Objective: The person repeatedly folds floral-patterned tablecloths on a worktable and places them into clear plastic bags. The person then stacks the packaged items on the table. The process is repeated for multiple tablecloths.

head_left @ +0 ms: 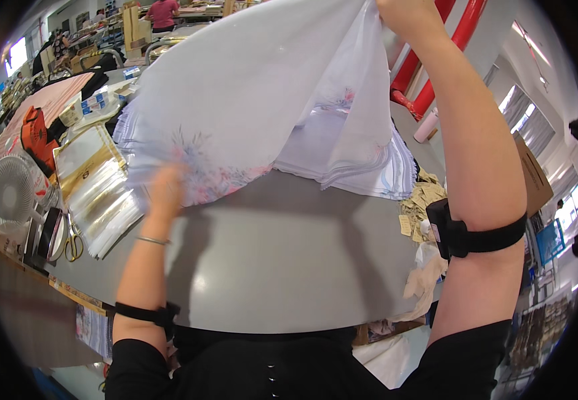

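My right hand (409, 17) is raised high at the top right, its fingers closed on a corner of a thin white cloth (235, 87). The cloth hangs in a wide sheet, with pink and blue flowers printed along its lower edge. Beside that printed edge, at the left, is my left hand (167, 187); motion blurs its fingers, so I cannot tell if they grip the cloth. Beneath the lifted sheet lies a stack of similar pale cloths (369, 177) with bluish edges, partly hidden by it.
On the left of the grey table (289, 267) lie gold-and-clear plastic bags (99, 183), scissors (73, 245), a white fan (10, 190) and an orange bag-like item (37, 140). Small beige tags (429, 200) are heaped at the right. Red pipes (429, 67) stand behind.
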`<action>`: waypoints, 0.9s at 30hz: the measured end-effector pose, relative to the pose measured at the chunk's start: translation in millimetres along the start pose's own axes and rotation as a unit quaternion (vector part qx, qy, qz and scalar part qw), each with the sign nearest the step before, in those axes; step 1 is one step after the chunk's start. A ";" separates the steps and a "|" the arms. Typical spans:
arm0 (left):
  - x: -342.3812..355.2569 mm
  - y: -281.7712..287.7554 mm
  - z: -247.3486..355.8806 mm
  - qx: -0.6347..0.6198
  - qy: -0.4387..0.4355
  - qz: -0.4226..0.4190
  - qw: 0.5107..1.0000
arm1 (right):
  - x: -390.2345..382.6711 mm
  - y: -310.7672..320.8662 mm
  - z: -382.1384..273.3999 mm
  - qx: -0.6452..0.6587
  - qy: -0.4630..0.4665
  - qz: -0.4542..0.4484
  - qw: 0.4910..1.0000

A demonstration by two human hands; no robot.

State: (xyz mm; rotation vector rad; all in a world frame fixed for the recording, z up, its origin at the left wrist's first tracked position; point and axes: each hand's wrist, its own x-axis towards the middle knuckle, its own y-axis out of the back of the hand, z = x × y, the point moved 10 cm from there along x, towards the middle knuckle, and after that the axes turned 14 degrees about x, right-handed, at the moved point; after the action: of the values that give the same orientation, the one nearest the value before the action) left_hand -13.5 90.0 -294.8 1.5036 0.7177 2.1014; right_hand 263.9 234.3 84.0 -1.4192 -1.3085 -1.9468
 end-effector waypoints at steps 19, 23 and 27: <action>24.7 -103.3 141.1 0.015 -0.163 -0.159 0.974 | 10.2 126.4 78.4 -0.145 0.015 0.067 0.987; 131.3 58.0 16.3 -0.380 0.058 -0.144 0.912 | -23.4 190.1 189.5 -0.086 -0.138 0.052 0.985; 196.2 160.9 23.9 0.101 -0.144 -0.200 0.964 | -53.9 162.5 257.1 -0.066 -0.217 -0.103 0.968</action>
State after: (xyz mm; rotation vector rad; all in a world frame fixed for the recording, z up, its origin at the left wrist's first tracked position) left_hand -59.8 95.4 -44.2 1.5694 1.0463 1.5102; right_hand 541.6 364.3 121.2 -1.9259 -1.5930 -1.9519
